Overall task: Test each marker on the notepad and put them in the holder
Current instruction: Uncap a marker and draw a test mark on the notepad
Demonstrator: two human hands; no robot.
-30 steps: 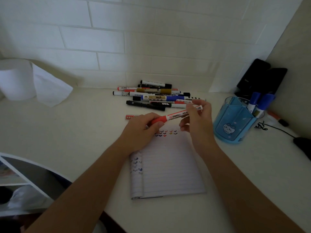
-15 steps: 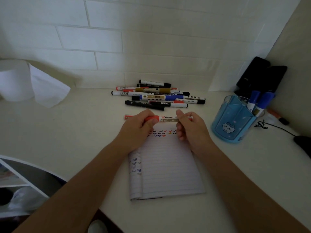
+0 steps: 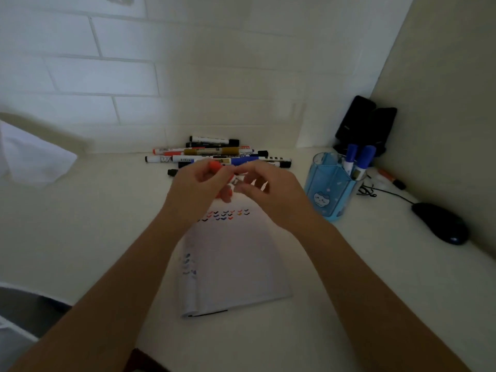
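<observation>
left hand (image 3: 198, 189) curled round a red and white marker pen (image 3: 214, 166), right hand (image 3: 268, 196) pinching its blurry other end, above a white lined notepad (image 3: 236, 264), see-through blue holder (image 3: 331, 183) just beside

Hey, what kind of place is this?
Likely a home or office desk against a tiled wall: a computer mouse, a blue pen holder, and a lined notepad beside a pile of markers.

Black mouse (image 3: 440, 224), white tissue (image 3: 35, 159)
</observation>
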